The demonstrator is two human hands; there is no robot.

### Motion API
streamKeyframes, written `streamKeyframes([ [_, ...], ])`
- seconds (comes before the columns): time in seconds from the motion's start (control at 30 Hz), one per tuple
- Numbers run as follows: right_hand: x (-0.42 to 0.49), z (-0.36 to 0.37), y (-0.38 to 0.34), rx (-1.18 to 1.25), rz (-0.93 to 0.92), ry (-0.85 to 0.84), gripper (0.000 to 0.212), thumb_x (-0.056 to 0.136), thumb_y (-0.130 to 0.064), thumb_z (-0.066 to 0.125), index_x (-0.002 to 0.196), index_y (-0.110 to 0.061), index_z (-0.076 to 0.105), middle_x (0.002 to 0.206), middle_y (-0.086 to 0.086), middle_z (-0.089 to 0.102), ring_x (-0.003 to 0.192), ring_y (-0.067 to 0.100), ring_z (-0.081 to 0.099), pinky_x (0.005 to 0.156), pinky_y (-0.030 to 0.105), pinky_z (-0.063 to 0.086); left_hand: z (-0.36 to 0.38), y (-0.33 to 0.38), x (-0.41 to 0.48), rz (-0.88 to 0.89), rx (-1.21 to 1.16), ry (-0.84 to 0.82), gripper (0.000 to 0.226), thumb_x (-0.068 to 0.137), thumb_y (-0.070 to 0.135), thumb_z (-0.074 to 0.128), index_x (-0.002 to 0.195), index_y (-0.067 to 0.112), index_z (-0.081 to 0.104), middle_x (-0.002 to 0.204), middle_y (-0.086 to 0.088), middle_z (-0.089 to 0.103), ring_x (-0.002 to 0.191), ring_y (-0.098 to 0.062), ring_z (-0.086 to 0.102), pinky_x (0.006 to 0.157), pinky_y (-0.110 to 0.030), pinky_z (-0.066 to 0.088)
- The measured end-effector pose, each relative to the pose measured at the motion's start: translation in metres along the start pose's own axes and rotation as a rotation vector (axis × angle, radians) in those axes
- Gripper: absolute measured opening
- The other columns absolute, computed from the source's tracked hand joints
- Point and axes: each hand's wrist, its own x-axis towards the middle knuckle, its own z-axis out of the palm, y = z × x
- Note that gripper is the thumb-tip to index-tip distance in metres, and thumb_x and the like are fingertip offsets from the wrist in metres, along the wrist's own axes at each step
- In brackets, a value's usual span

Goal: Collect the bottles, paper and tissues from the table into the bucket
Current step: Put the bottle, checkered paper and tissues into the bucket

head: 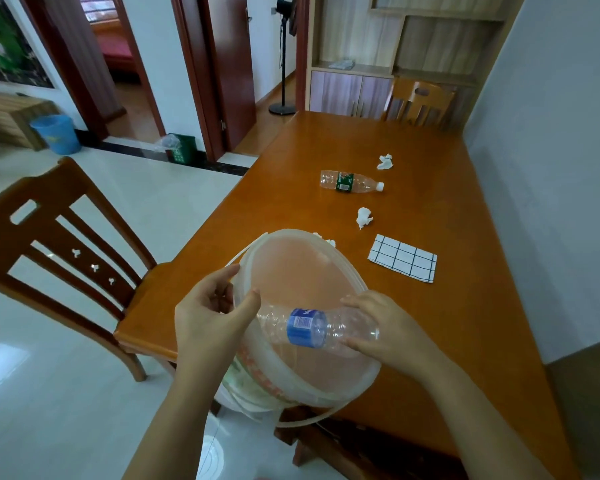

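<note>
**Blue-label bottle held over the bucket mouth; five items left on the table**

1. Clear crushed plastic bottle with a blue label (312,329). Held across the open mouth of the bucket, above the near half of the rim. Its long axis runs left to right, tilted slightly; which end carries the cap cannot be told, since both ends are partly covered by hands. It is judged ready to be released straight down.

2. Right hand (385,327). Fingers are closed around the bottle's right end; this is the hand carrying it.

3. Left hand (210,315). Fingers are curled and hooked over the bucket's left rim, thumb resting near the bottle's left end; whether the bottle is touched cannot be told.

4. Translucent white plastic bucket with a thin loop handle (274,375). Tipped toward the viewer at the near edge of the orange-brown wooden table (465,323); nothing is seen inside.

5. White paper with a dark grid (402,258), lying flat just beyond the bucket, to the right.

6. Crumpled white tissue (328,241), partly hidden behind the far rim.

7. Second crumpled tissue (363,217), farther back.

8. Clear plastic bottle with a green label and white cap (350,182). Lies on its side, long axis left to right, cap pointing right; nearer the right hand.

9. Third crumpled tissue (385,161), farthest.
</note>
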Motion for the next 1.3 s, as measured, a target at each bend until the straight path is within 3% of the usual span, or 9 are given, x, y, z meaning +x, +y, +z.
streamKeyframes([
  [0.17, 0.011, 0.017, -0.024, -0.036, 0.018, 0.110, 0.045, 0.084, -0.038, 0.057, 0.126, -0.028, 0.044, 0.132, -0.009, 0.043, 0.122, 0.005, 0.032, 0.093, 0.020, 0.024, -0.035, -0.014, 0.014, -0.010, 0.010, 0.044, 0.036, 0.069, 0.023, 0.070, 0.105, 0.022, 0.066, 0.080, 0.007, 0.064, 0.072, -0.019, 0.061, 0.059, -0.025, 0.053],
  [0.37, 0.020, 0.038, -0.046, -0.081, 0.161, 0.211, 0.044, 0.088, -0.035, 0.051, 0.130, -0.025, 0.042, 0.139, -0.003, 0.041, 0.130, 0.013, 0.029, 0.103, 0.035, 0.029, -0.074, -0.035, 0.035, -0.035, 0.011, 0.066, 0.035, 0.070, 0.018, 0.071, 0.106, 0.019, 0.066, 0.080, 0.005, 0.063, 0.072, -0.021, 0.060, 0.058, -0.025, 0.051],
  [0.6, 0.032, 0.050, -0.040, -0.162, 0.247, 0.297, 0.042, 0.090, -0.030, 0.048, 0.129, -0.019, 0.044, 0.136, 0.004, 0.046, 0.129, 0.019, 0.034, 0.101, 0.040, 0.034, -0.083, -0.051, 0.058, -0.041, 0.022, 0.040, 0.036, 0.069, 0.019, 0.072, 0.104, 0.021, 0.066, 0.077, 0.004, 0.062, 0.067, -0.018, 0.057, 0.055, -0.022, 0.048],
  [0.73, 0.046, 0.051, -0.022, -0.209, 0.271, 0.325, 0.041, 0.089, -0.028, 0.050, 0.128, -0.018, 0.046, 0.134, 0.006, 0.048, 0.127, 0.021, 0.037, 0.099, 0.039, 0.035, -0.069, -0.055, 0.078, -0.036, 0.013, 0.004, 0.035, 0.069, 0.019, 0.072, 0.103, 0.021, 0.066, 0.076, 0.005, 0.062, 0.068, -0.018, 0.058, 0.057, -0.025, 0.050],
  [0.87, 0.064, 0.049, 0.007, -0.228, 0.330, 0.320, 0.042, 0.089, -0.030, 0.050, 0.129, -0.019, 0.045, 0.135, 0.005, 0.047, 0.127, 0.021, 0.037, 0.100, 0.038, 0.035, -0.044, -0.056, 0.102, -0.026, -0.011, -0.033, 0.030, 0.068, 0.019, 0.073, 0.096, 0.027, 0.065, 0.071, 0.010, 0.061, 0.061, -0.009, 0.055, 0.050, -0.011, 0.045],
  [0.97, 0.077, 0.044, 0.029, -0.220, 0.377, 0.331, 0.041, 0.089, -0.030, 0.050, 0.128, -0.019, 0.045, 0.134, 0.005, 0.048, 0.126, 0.020, 0.038, 0.099, 0.038, 0.036, -0.022, -0.053, 0.123, -0.026, -0.012, -0.082, 0.030, 0.068, 0.019, 0.073, 0.096, 0.028, 0.065, 0.069, 0.010, 0.061, 0.059, -0.005, 0.055, 0.050, -0.011, 0.046],
  [1.1, 0.096, 0.036, 0.056, -0.209, 0.435, 0.317, 0.042, 0.089, -0.031, 0.049, 0.129, -0.019, 0.044, 0.134, 0.004, 0.047, 0.126, 0.020, 0.037, 0.100, 0.038, 0.035, 0.009, -0.048, 0.153, -0.030, -0.002, -0.119, 0.032, 0.068, 0.021, 0.072, 0.100, 0.024, 0.066, 0.071, 0.006, 0.059, 0.062, -0.014, 0.056, 0.054, -0.020, 0.046],
  [1.3, 0.125, 0.023, 0.091, -0.217, 0.475, 0.328, 0.041, 0.089, -0.029, 0.049, 0.127, -0.017, 0.045, 0.130, 0.007, 0.050, 0.124, 0.022, 0.040, 0.098, 0.040, 0.038, 0.051, -0.046, 0.184, 0.010, 0.014, -0.156, 0.030, 0.068, 0.027, 0.071, 0.095, 0.034, 0.064, 0.066, 0.006, 0.058, 0.060, -0.016, 0.056, 0.053, -0.019, 0.048],
])
